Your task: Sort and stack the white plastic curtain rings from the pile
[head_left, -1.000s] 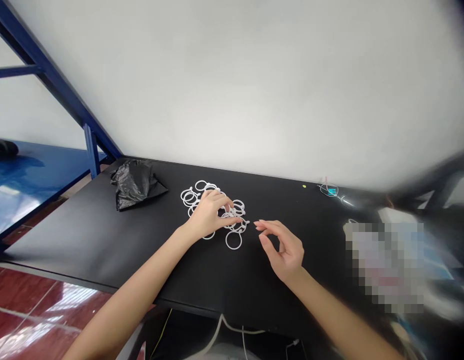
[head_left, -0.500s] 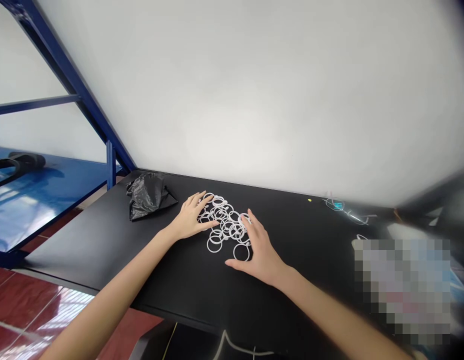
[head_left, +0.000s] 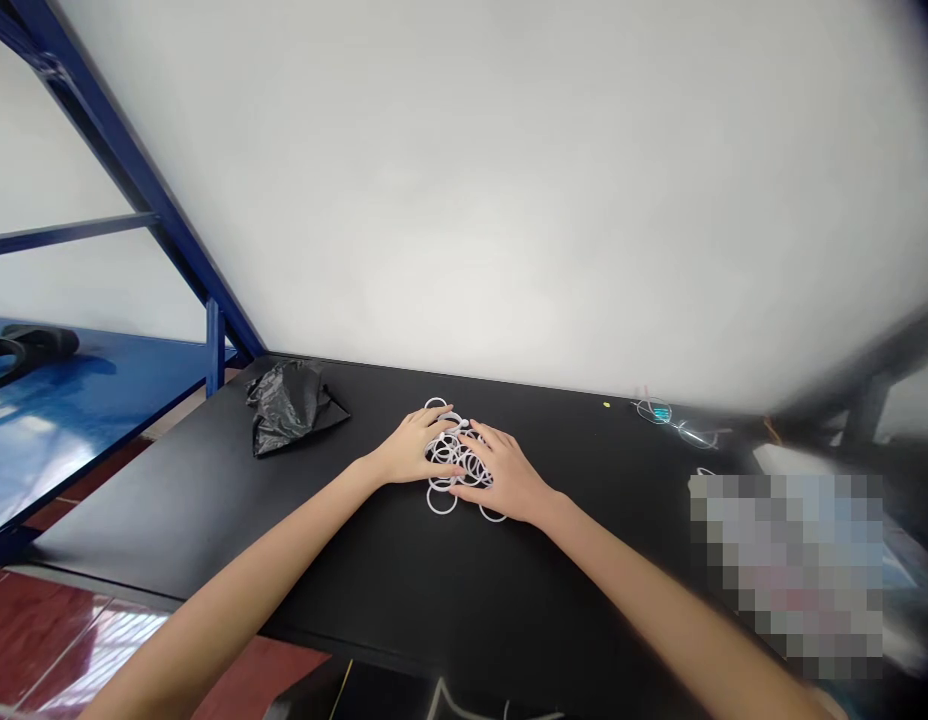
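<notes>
A heap of white rings [head_left: 447, 457], each with a small knob or clip, lies on the black tabletop [head_left: 404, 570]. My left hand [head_left: 415, 448] rests against the heap's left side, fingers apart and curved over some rings. On the right side my right hand [head_left: 505, 472] presses in with its thumb and fingers spread. The rings are bunched between both palms, and part of the heap is hidden under the fingers. Neither hand lifts a ring off the table.
A crumpled black plastic bag [head_left: 288, 408] sits at the back left. Eyeglasses [head_left: 678, 422] lie at the back right, near a small yellow dot [head_left: 606, 405]. A blurred, pixelated item [head_left: 790, 570] is at right. A blue metal frame [head_left: 215, 345] stands left; a white wall rises behind.
Both hands have come closer together, the right one moving left. The rings between them are squeezed into a tighter heap. The view has shifted slightly.
</notes>
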`<state>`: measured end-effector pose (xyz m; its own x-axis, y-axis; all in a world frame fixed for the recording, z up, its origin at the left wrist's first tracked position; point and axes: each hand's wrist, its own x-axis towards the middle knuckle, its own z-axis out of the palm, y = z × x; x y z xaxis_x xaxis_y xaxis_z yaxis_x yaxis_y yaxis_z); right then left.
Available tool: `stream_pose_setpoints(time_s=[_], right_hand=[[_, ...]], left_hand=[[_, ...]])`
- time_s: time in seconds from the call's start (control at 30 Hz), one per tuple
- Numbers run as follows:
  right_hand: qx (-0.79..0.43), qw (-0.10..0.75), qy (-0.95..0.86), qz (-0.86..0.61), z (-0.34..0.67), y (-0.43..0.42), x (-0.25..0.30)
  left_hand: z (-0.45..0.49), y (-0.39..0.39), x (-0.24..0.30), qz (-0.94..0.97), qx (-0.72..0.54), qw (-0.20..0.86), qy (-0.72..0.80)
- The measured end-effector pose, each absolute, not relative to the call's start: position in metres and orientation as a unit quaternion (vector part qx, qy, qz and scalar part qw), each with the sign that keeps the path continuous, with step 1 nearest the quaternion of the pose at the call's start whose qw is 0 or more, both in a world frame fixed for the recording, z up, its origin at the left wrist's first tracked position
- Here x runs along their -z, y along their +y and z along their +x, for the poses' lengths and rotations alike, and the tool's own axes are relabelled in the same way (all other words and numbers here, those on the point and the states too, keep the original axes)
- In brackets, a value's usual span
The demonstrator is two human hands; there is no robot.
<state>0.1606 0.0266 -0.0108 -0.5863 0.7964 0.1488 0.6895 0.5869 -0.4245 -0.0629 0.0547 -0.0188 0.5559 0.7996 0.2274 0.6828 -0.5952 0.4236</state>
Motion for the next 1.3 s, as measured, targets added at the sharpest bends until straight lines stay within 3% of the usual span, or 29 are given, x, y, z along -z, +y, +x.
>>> stream_pose_setpoints(time_s=[0.47,0.93,1.3], right_hand=[[-0.191,0.261,-0.805,-0.498,0.256,0.02,0.015],[-0.263,0.273,-0.787,-0.486,0.257,0.013,0.005],[-0.209,0.283,-0.786,-0.508,0.246,0.013,0.012]], left_hand=[[0.047,0.043,0.023,0.847,-0.273,0.213,0.403],[0.013,0.028,0.004,0.825,-0.253,0.294,0.412],[0.021,0.029,0.017,0.816,-0.313,0.271,0.402]])
